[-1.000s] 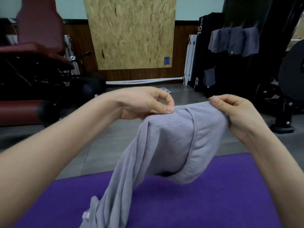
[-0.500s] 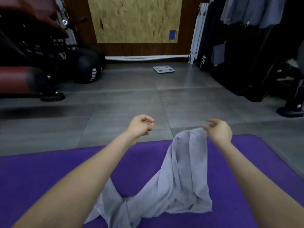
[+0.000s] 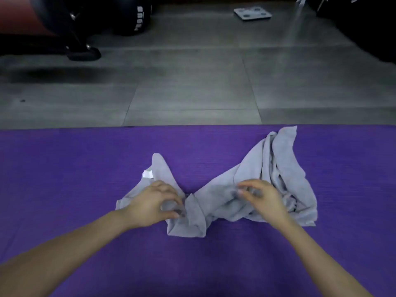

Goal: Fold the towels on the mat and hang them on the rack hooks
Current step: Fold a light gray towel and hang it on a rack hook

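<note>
Where the purple mat (image 3: 64, 168) stretches across the grey tiled floor (image 3: 192, 82), a person leans over it with both bare forearms reaching forward. Far beyond the left hand (image 3: 150, 202), up in the shadowed corner, the black foot of an exercise machine (image 3: 83, 54) rests on the tiles, with a black padded roller (image 3: 130, 16) bearing white markings just to its right.

A small white label (image 3: 147, 174) sticks out of the cloth just ahead of that hand. The hand itself lies on the left wing of a rumpled grey towel (image 3: 278, 159), its fingers curled toward the thumb with a fold of cloth pinched between them. Between the two hands the towel narrows into a bunched, twisted waist lying flat on the mat.

The right hand (image 3: 263, 198) arches over the towel's broader part, fingers bent down onto the fabric. The fingertips are blurred, so I cannot tell whether they grasp the cloth or only touch it. Ahead and to the right of this hand the towel climbs in loose creased folds to a point near the mat's far edge. Well beyond it, a pale bathroom scale (image 3: 252, 13) sits on the floor.
</note>
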